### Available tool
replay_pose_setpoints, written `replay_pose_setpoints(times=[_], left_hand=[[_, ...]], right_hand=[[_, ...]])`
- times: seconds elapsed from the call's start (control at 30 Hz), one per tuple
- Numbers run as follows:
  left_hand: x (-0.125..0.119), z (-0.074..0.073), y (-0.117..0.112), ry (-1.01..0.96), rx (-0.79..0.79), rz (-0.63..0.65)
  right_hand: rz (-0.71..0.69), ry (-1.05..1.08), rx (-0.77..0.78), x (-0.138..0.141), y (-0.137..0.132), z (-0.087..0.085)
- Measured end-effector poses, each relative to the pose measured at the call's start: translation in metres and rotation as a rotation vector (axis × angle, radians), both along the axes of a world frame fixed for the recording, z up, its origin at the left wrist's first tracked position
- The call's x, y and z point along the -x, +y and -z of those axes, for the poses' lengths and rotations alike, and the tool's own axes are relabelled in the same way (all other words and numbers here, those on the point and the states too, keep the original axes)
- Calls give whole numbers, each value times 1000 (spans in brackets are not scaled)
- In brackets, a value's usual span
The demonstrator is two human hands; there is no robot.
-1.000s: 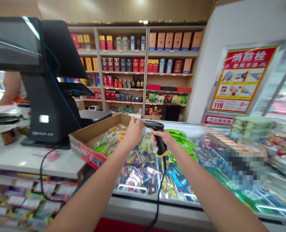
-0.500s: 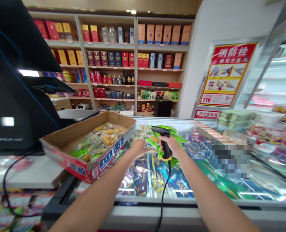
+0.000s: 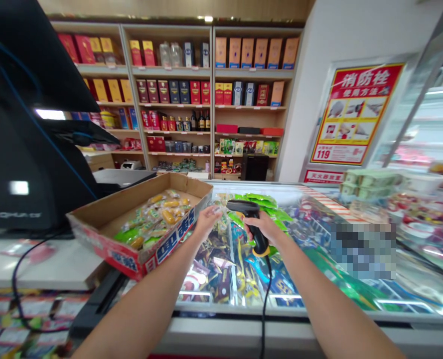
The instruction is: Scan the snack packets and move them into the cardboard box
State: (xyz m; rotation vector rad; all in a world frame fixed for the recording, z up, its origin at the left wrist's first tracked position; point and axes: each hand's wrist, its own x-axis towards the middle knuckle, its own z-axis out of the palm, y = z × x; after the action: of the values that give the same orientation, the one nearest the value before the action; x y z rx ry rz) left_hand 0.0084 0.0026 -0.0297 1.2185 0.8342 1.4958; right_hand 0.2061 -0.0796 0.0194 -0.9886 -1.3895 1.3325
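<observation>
My right hand (image 3: 262,227) is wrapped round the grip of a black barcode scanner (image 3: 260,239) with a yellow-trimmed base. The scanner's head points left, toward my other hand, and its cable hangs down over the counter edge. My left hand (image 3: 207,222) is beside the right wall of a cardboard box (image 3: 122,262), its fingers pinched together. A bit of clear film shows at those fingertips, too blurred to name. Behind the scanner, green packets (image 3: 258,200) lie on the glass top. Inside the box are yellow snacks in clear wrappers (image 3: 171,216).
A glass-topped freezer (image 3: 202,315) full of colourful packs is under my hands. At left stands a black checkout terminal (image 3: 30,184). Egg cartons (image 3: 369,183) and tubs are on the right. Shelves (image 3: 176,72) of boxes and bottles line the back wall.
My left hand has drawn slightly left and up, away from the scanner, with its fingers now pinched. The scanner is still in my right hand and has tilted a little. The view has shifted slightly.
</observation>
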Motion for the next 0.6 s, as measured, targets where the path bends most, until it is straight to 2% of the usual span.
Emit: replay_pose_setpoints(times=[0.23,0.6], left_hand=[[0,3,-2,72,59,49],[0,-8,-10,73,51,49]], right_hand=[[-41,-51,-17,3,-2,2],[-68,-129,-33,6,-7,-2]])
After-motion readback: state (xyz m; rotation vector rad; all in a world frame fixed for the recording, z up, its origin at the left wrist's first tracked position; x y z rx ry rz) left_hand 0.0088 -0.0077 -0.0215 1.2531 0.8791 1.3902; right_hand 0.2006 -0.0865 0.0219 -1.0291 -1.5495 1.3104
